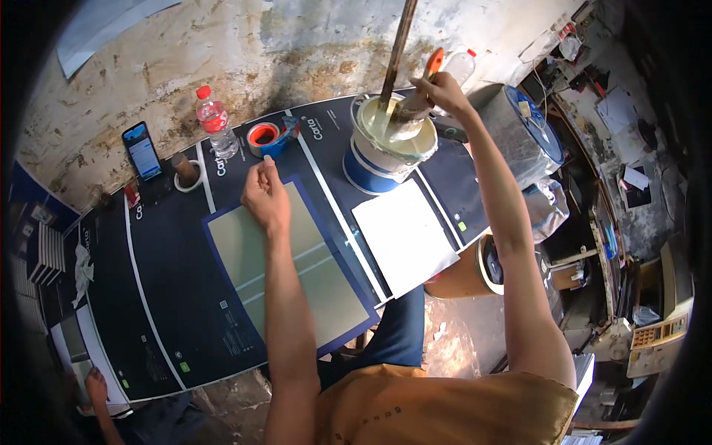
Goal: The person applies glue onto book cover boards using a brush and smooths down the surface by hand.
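Note:
My right hand (443, 93) is closed round the handle of a wide paintbrush (410, 113) with an orange handle end. Its head is down at the mouth of a white and blue bucket (368, 175) of pale, creamy paste. A long wooden stick (397, 53) also stands in the bucket. Over a greenish-grey panel with a blue border (308, 216), my left hand (265, 197) has its fingers curled in, with nothing visible in them. White sheets (406, 236) lie between the panel and my right arm.
Along the wall side stand a phone (142, 152), a water bottle (215, 122) and tape rolls (265, 136). A wrapped drum (512, 133) and a brown barrel (463, 273) stand at the right. Another person's hand (96, 386) works at the lower left.

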The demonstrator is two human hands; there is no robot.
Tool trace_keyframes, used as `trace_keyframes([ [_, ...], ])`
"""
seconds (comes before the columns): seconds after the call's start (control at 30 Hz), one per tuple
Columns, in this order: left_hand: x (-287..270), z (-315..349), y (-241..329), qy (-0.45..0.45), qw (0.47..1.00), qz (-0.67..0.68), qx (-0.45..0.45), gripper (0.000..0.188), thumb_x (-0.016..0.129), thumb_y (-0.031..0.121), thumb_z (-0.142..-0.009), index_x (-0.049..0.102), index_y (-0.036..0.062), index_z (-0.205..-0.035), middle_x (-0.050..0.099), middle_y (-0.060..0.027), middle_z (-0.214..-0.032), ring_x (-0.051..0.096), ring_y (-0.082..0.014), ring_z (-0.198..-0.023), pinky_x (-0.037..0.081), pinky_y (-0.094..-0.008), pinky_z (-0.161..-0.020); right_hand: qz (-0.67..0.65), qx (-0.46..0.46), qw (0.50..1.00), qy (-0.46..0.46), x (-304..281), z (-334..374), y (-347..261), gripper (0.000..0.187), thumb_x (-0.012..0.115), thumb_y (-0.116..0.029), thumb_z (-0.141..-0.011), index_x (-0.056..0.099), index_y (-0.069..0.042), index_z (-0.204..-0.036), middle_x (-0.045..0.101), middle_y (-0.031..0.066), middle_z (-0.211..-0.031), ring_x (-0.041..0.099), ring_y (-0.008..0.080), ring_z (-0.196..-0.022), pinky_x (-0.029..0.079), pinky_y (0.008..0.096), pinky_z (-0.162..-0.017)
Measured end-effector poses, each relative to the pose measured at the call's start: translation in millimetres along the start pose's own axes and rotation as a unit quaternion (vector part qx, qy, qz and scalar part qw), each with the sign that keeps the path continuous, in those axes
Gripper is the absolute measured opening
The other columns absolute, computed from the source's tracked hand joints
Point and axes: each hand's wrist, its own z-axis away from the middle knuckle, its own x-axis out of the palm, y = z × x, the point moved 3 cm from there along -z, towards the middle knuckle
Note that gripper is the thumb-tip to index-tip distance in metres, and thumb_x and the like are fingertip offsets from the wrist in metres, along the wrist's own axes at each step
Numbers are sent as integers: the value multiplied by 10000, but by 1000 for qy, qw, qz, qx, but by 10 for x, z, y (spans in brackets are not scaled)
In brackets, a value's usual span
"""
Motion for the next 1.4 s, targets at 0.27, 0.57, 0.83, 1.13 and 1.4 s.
trace_keyframes([
  [0.27, 25, -4, -50, -11, 1000, -15, -17, 320, 653, 287, -964, 681, -17, -870, 540, 33, -634, 466, -52, -591, 371, -244, -549, 53, -23, 995, -76, -8, -1, -276, 409, 677, -349, -895, 621, -8, -676, 585, 45, -581, 561, 137, -499, 436, 310, -459],
  [0.57, 34, 9, -35, 3, 1000, 6, 0, 324, 661, 300, -958, 681, -14, -879, 526, 24, -614, 492, -69, -572, 398, -257, -542, 141, -20, 982, -122, -141, -63, -445, 454, 678, -398, -909, 621, 9, -716, 575, 47, -565, 528, 112, -433, 398, 275, -406],
  [0.83, 40, -5, -24, -15, 1000, -13, -23, 303, 651, 230, -962, 658, -66, -903, 606, -21, -682, 545, -67, -627, 449, -242, -580, -9, 128, 990, 50, -483, 138, 34, 435, 743, -375, -857, 577, -33, -646, 504, 30, -524, 451, 122, -411, 340, 296, -402],
  [1.13, 1, 1, -39, -22, 1000, 11, -12, 335, 647, 284, -964, 671, -39, -877, 580, -1, -675, 521, -68, -622, 433, -245, -580, -79, 260, 958, 88, -693, 601, 305, 319, 738, -252, -864, 591, -28, -691, 498, 22, -542, 437, 124, -433, 313, 308, -406],
  [1.4, -452, -286, 784, 41, 961, 269, 43, 349, 493, 293, -970, 684, 1, -997, 514, -33, -662, 409, -118, -565, 345, -240, -570, 92, 161, 980, 70, -1160, 499, 81, 417, 730, -405, -847, 625, -34, -689, 529, 28, -555, 499, 116, -455, 358, 279, -391],
])
